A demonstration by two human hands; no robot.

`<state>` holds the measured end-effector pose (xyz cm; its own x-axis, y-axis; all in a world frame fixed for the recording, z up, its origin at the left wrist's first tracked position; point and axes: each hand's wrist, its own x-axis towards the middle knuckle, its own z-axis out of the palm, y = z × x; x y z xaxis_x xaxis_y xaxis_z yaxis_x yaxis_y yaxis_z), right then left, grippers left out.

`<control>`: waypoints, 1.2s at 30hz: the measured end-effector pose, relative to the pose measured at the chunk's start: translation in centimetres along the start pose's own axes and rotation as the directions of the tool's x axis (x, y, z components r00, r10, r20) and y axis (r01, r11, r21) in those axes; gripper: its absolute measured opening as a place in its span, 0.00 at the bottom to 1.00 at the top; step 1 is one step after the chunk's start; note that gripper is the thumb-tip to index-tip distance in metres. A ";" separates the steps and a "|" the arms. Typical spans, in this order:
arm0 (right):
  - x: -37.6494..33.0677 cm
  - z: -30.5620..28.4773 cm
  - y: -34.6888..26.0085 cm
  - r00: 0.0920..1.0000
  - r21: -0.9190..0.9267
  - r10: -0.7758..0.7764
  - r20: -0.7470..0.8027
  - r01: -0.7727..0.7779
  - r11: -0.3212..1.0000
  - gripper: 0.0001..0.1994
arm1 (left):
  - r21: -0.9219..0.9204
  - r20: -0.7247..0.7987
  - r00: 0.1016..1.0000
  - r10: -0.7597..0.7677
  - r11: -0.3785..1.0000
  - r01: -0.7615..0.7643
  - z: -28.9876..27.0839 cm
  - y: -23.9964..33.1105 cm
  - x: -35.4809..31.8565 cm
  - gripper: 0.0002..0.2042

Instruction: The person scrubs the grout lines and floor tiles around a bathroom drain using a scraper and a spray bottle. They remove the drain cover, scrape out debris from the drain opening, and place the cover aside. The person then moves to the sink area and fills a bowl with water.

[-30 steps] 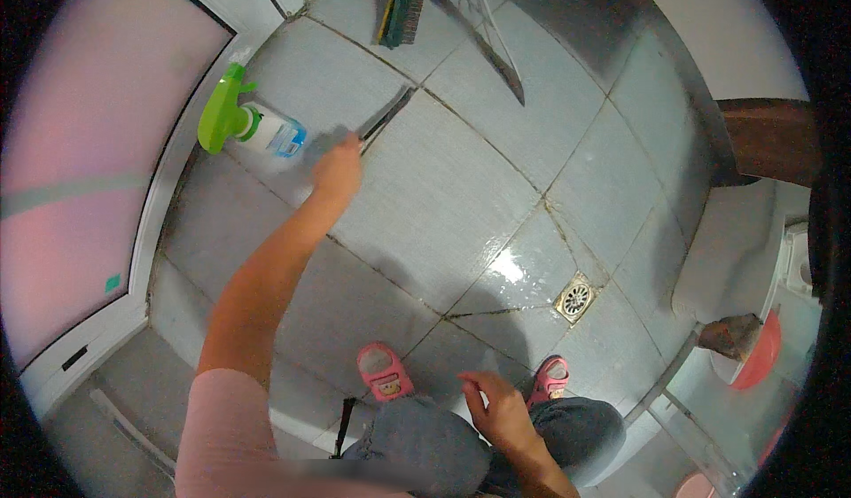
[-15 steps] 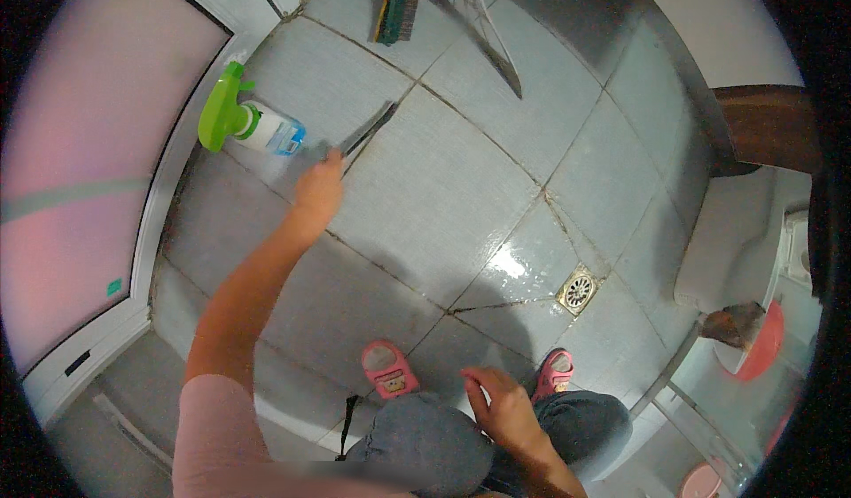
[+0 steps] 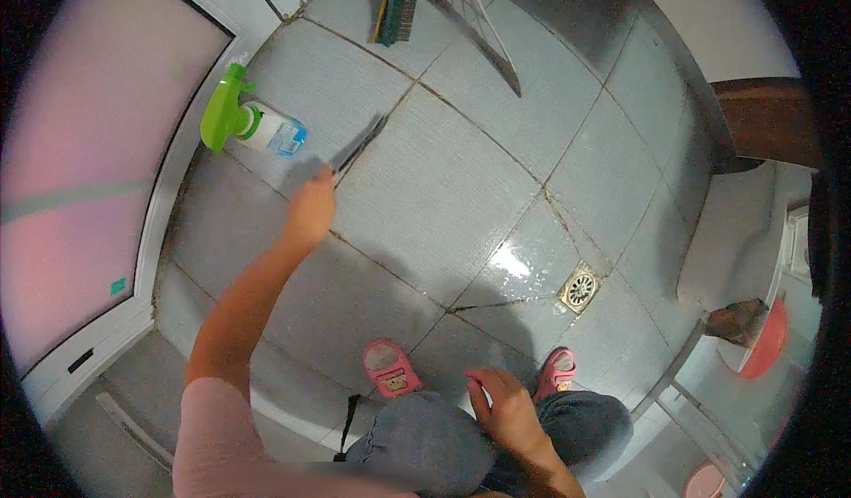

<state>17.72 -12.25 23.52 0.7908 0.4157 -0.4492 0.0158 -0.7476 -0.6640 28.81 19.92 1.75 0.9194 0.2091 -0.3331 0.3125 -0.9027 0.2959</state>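
Your left hand (image 3: 310,210) grasps the brush (image 3: 362,146), fingers wrapped around its handle; the brush slants far and right along a grout line in the floor (image 3: 434,197). Left of it, by the door (image 3: 115,117), is the bottle (image 3: 270,131). Your right hand (image 3: 507,408) is near, between your 2 knees (image 3: 421,440), fingers curled; I cannot tell whether they hold anything. The drain (image 3: 580,291) is right.
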 end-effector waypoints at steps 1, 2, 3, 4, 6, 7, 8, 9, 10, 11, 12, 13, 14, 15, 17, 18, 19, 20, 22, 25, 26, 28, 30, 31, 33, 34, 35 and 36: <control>0.1 0.0 0.1 1.000 -0.015 -0.010 -0.004 0.010 1.000 0.08 | -0.047 -0.026 1.000 0.011 0.999 -0.012 -0.4 1.5 2.3 0.11; 0.0 0.0 0.2 1.000 -0.030 -0.022 -0.004 0.022 0.999 0.08 | -0.028 -0.047 0.999 0.005 1.000 -0.006 -0.6 3.1 4.2 0.11; 0.0 0.1 0.3 1.000 -0.044 -0.031 -0.002 0.031 0.999 0.09 | -0.009 -0.064 0.998 -0.002 1.000 0.002 -0.6 4.4 5.9 0.11; 0.2 0.1 0.1 0.999 -0.042 -0.053 0.000 0.053 0.998 0.09 | -0.005 -0.103 0.994 0.021 1.000 -0.022 -0.8 3.9 7.0 0.12; 0.6 0.1 0.0 0.996 -0.040 -0.085 0.009 0.086 0.996 0.09 | 0.003 -0.169 0.983 0.071 0.997 -0.072 0.4 2.6 8.5 0.12; 0.5 0.0 0.0 0.998 -0.046 -0.069 0.006 0.069 0.997 0.09 | -0.037 -0.127 0.990 0.054 0.998 -0.060 0.8 2.4 7.9 0.12; 0.4 -0.1 0.0 0.998 -0.049 -0.056 0.005 0.056 0.997 0.09 | -0.072 -0.086 0.996 0.036 0.997 -0.042 1.1 1.4 6.1 0.12; 0.4 -0.4 0.0 0.999 -0.058 -0.044 0.000 0.044 0.997 0.09 | -0.111 -0.048 0.999 0.022 0.993 -0.027 1.3 0.6 4.3 0.12; 0.3 -0.6 0.1 0.999 -0.058 -0.046 -0.011 0.045 0.997 0.09 | -0.081 -0.019 0.999 0.031 0.996 -0.033 1.2 -0.6 2.1 0.12; 0.2 -0.5 0.2 0.998 -0.051 -0.055 -0.020 0.054 0.997 0.09 | -0.041 0.008 0.999 0.035 0.999 -0.035 0.8 -1.7 -0.1 0.11; 0.2 -0.5 0.3 0.998 -0.044 -0.062 -0.026 0.061 0.997 0.08 | -0.082 0.085 0.995 -0.053 0.995 0.060 -0.4 -1.8 -1.9 0.11; 0.5 -0.5 0.4 0.998 -0.055 -0.055 -0.035 0.053 0.997 0.08 | -0.122 0.158 0.978 -0.137 0.980 0.156 -1.6 -1.7 -3.2 0.11; 0.8 -0.5 0.3 0.998 -0.068 -0.047 -0.045 0.044 0.997 0.08 | -0.192 0.165 0.981 -0.100 0.973 0.131 -1.7 -1.7 -4.1 0.11; 1.0 -0.4 0.1 0.998 -0.076 -0.039 -0.050 0.035 0.997 0.08 | -0.257 0.172 0.983 -0.067 0.960 0.110 -2.0 -1.8 -5.2 0.11; 3.6 0.4 -0.6 0.996 0.131 0.088 -0.019 -0.084 0.988 0.08 | -0.597 0.266 0.960 -0.088 0.767 0.235 -1.2 -0.9 -7.2 0.11; 5.3 1.1 -1.0 0.989 0.228 0.150 0.008 -0.148 0.962 0.08 | -0.788 0.363 0.926 -0.106 0.495 0.366 -0.4 1.0 -8.0 0.12; 7.4 2.1 -0.7 0.996 0.202 0.090 -0.016 -0.085 0.976 0.11 | -0.892 0.390 0.914 -0.112 0.199 0.405 0.3 3.4 -8.9 0.12; 9.5 3.3 -0.1 0.999 0.174 0.029 -0.037 -0.022 0.984 0.13 | -0.907 0.417 0.903 -0.104 -0.117 0.406 0.8 5.7 -9.7 0.12; 12.8 6.0 0.3 0.999 0.358 -0.015 0.035 0.002 0.934 0.17 | -0.836 0.442 0.896 0.044 -0.341 0.429 0.1 8.5 -10.7 0.11; 15.4 6.7 -1.1 0.998 0.200 0.017 0.068 -0.030 0.979 0.18 | -0.830 0.466 0.883 0.056 -0.318 0.458 0.0 9.7 -11.2 0.09; 15.8 7.3 -0.3 0.986 -0.049 -0.161 -0.051 0.158 0.986 0.18 | -0.773 0.531 0.848 0.004 -0.409 0.486 -0.3 10.1 -11.3 0.08; 16.4 7.3 -1.3 0.969 -0.190 -0.241 -0.061 0.226 0.955 0.18 | -0.752 0.547 0.836 -0.037 -0.462 0.471 -1.2 10.3 -11.0 0.08; 16.8 7.6 -1.9 0.966 -0.263 -0.253 -0.042 0.234 0.936 0.19 | -0.797 0.473 0.878 -0.076 -0.462 0.389 -0.5 10.3 -10.6 0.09; 17.1 8.2 -2.0 0.974 -0.264 -0.225 -0.018 0.212 0.941 0.19 | -0.820 0.458 0.882 -0.116 -0.439 0.368 0.3 10.1 -10.4 0.09; 17.5 8.6 -2.6 0.981 -0.278 -0.195 0.019 0.193 0.941 0.19 | -0.857 0.434 0.882 -0.183 -0.387 0.342 0.7 10.2 -10.0 0.10; 17.9 8.6 -2.8 0.980 -0.289 -0.195 0.032 0.196 0.937 0.19 | -0.836 0.425 0.892 -0.153 -0.445 0.322 -0.1 10.2 -10.3 0.12; 18.4 8.5 -3.1 0.980 -0.298 -0.194 0.045 0.199 0.934 0.18 | -0.903 0.318 0.922 -0.223 -0.366 0.224 -0.1 10.0 -10.7 0.12; 18.4 8.0 -3.9 0.969 -0.280 -0.243 0.040 0.244 0.928 0.18 | -0.952 0.208 0.938 -0.276 -0.277 0.129 0.3 9.9 -11.5 0.13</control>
<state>27.30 2.49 13.09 0.7380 0.6052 -0.2985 0.3792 -0.7378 -0.5584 21.26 8.50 8.20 0.7267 0.3675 -0.5804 0.2596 0.6352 0.7274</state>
